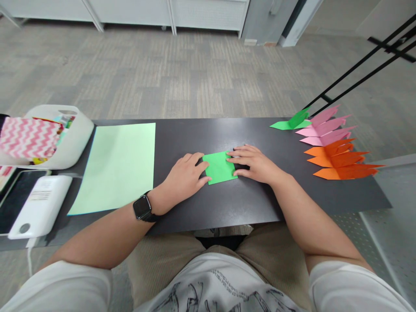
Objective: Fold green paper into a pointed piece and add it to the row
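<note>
A small green square of paper [221,168] lies flat on the dark table between my two hands. My left hand [185,175], coming in from the left with a black watch on its wrist, touches the paper's left edge; its fingers are spread and the thumb is at the lower left corner. On the opposite side, my right hand [255,164] has its fingers apart, with fingertips on the right edge of the paper and the thumb beside it. Any fold or layers under the fingertips are hidden.
A large pale green sheet [120,164] lies left of my hands. Farther left are a white basket [82,136], a white power bank [40,208] and a phone [16,199]. Folded green [290,123], pink [321,130] and orange paper pieces [334,162] stand at the table's right end.
</note>
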A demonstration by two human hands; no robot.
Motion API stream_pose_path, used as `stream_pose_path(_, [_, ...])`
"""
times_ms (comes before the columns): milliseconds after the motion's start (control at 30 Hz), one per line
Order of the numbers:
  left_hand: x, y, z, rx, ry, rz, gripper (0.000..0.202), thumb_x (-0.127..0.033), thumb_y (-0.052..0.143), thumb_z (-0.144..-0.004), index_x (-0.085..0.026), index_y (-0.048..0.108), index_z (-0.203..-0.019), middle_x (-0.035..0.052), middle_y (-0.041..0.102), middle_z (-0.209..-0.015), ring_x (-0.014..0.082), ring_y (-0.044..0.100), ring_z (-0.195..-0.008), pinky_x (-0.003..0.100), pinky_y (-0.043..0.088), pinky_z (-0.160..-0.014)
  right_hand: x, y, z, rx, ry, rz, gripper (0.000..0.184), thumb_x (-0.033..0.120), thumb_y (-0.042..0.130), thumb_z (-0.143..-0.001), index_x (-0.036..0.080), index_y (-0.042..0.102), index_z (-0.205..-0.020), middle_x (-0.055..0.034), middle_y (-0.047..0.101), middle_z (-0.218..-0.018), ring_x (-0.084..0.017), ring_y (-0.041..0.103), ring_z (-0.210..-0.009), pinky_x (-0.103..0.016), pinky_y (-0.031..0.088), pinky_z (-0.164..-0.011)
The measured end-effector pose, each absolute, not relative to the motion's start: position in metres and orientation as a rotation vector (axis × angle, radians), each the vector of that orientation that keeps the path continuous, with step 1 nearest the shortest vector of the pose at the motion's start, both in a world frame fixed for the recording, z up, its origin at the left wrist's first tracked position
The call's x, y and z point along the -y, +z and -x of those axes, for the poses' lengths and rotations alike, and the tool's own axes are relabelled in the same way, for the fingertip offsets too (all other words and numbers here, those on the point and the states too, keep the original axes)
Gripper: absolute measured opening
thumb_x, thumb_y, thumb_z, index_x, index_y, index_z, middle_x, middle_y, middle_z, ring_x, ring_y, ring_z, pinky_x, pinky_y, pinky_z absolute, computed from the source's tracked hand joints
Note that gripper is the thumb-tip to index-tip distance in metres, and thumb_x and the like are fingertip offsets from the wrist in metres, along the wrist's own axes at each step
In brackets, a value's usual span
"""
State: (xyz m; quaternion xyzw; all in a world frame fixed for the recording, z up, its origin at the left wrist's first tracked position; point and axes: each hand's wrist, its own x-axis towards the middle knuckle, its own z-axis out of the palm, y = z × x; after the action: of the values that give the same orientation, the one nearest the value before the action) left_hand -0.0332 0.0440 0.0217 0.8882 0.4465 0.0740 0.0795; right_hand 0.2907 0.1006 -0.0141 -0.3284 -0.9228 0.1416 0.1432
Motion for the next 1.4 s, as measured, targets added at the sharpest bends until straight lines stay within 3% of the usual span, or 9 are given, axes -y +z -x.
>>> stream_pose_path(167, [-0.0469,0.0181,0.0348,-1.345,0.226,-2.671,0.042,-0.044,0.068,-0.105,-0.013,0.070,-0.133,0.0196,0.064,-0.145,0.0356,0.061,-0.127,0.051,0.051,-0.110,-0.1000,-0.0130,-0.2901,2.668,0.411,0.964,0.048,0.040,0.081,-0.096,0.035,0.074,-0.143,-0.0071,0.069,-0.154,-0.034,0.060,-0.145,-0.063,0.039,-0.125])
stream_pose_path(600, [-0.0490,0.0158,0.0357,-1.356,0.204,-2.675,0.051,-0.048,0.068,-0.104,-0.015,0.068,-0.143,0.0178,0.065,-0.145,0.0355,0.060,-0.126,0.051,0.052,-0.106,-0.0998,-0.0110,-0.2892,2.671,0.403,0.975,0.049,0.038,0.083,-0.095,0.036,0.074,-0.143,-0.0078,0.070,-0.153,-0.033,0.062,-0.144,-0.063,0.037,-0.127])
stream_pose_path(1400, [-0.0495,0.0221,0.0326,-1.373,0.130,-2.686,0.049,-0.048,0.066,-0.105,-0.015,0.069,-0.141,0.0159,0.068,-0.142,0.0353,0.061,-0.122,0.050,0.052,-0.102,-0.0986,-0.0119,-0.2876,2.649,0.399,0.931,0.047,0.039,0.082,-0.096,0.032,0.075,-0.142,-0.0099,0.071,-0.150,-0.032,0.066,-0.140,-0.061,0.042,-0.126])
